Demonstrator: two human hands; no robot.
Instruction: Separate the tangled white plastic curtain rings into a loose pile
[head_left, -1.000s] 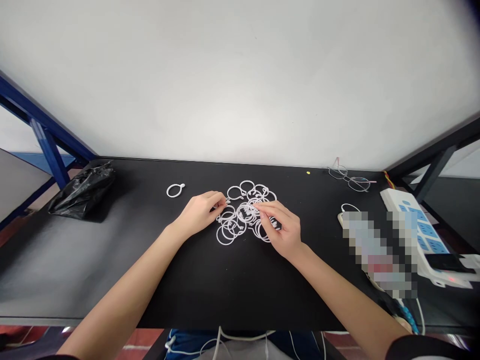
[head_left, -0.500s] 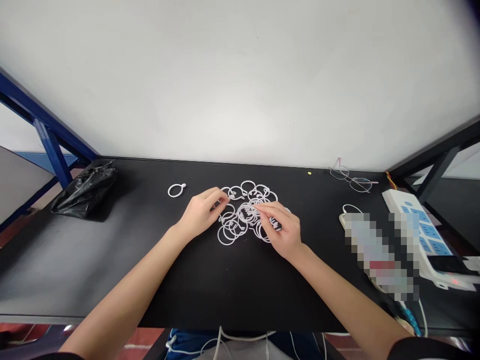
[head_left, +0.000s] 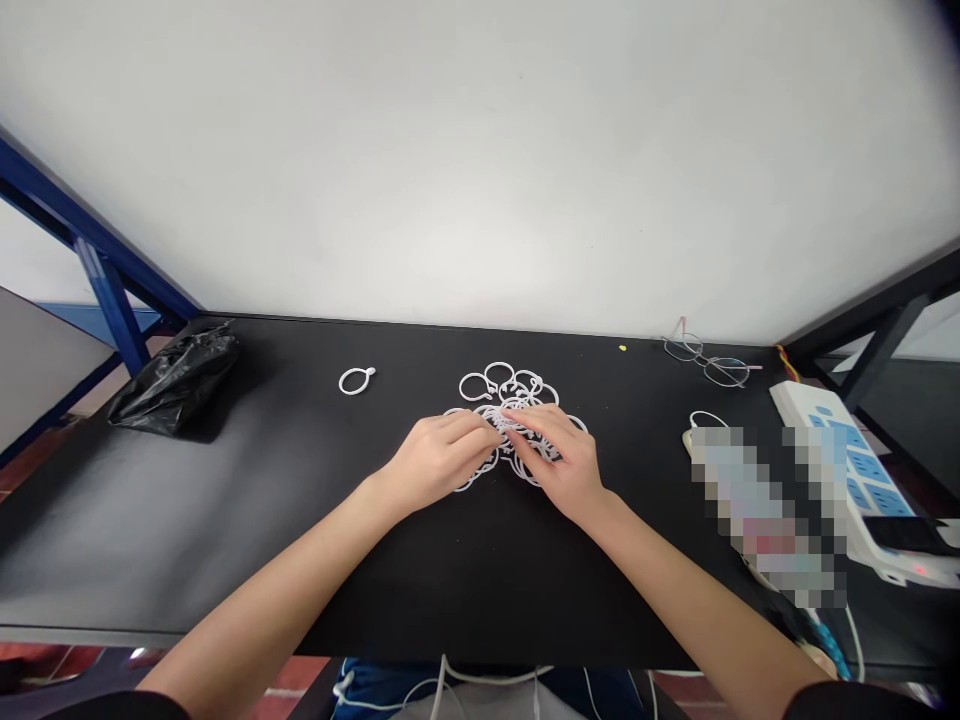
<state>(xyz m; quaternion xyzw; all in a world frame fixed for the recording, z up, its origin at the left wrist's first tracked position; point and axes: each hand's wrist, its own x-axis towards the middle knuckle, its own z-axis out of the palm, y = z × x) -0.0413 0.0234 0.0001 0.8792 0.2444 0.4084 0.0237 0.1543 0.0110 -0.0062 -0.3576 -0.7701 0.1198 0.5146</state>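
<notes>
A pile of thin white rings [head_left: 500,373], like plastic curtain rings, lies in the middle of the black table. My left hand [head_left: 442,455] is over the pile's left side, its thumb and fingers pinched on a white ring that its fingers largely hide. From the right, my right hand [head_left: 562,455] pinches white rings [head_left: 511,412] between thumb and forefinger. The fingertips of both hands nearly meet there. Off to the left, a single white ring [head_left: 354,381] with a small knob lies apart from the pile.
A black plastic bag [head_left: 176,380] sits at the far left. Eyeglasses [head_left: 705,360] lie at the back right. A power strip [head_left: 855,460] and a blurred-out phone-like object [head_left: 765,520] with cables lie on the right. The pale wall [head_left: 480,180] rises behind the table [head_left: 225,520].
My left hand has moved right and toward me, from the pile's back left edge to my right hand. A ring at that edge is gone from its spot. My right hand has barely moved.
</notes>
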